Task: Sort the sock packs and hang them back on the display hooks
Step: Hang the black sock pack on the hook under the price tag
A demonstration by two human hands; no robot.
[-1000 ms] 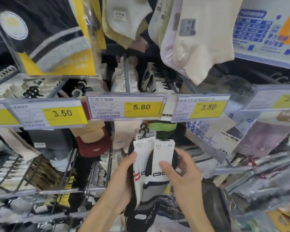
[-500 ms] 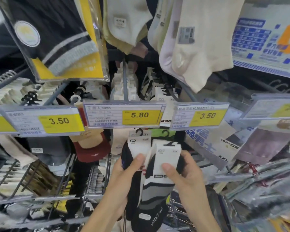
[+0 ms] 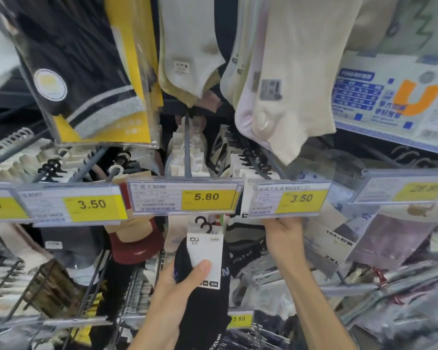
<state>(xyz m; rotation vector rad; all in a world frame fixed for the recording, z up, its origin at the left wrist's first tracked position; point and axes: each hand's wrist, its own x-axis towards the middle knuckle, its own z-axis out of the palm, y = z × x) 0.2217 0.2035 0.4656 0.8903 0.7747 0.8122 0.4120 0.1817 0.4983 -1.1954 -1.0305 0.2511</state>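
Observation:
My left hand grips a black sock pack by its white card, thumb on the card and its black hook upright just below the 5.80 price tag. My right hand is raised under the right 3.50 price tag, fingertips hidden behind it. A grey-striped black sock pack hangs from that hand, its card out of sight. Above that tag a display hook carries several black hangers.
A black sock pack on yellow card and cream socks hang low overhead. A blue and orange package sits upper right. Wire hooks jut out lower left, and bagged goods lie lower right.
The two packs held together have been separated. My right hand has lifted the grey-striped pack up and right to the 3.50 tag; my left hand keeps the black pack.

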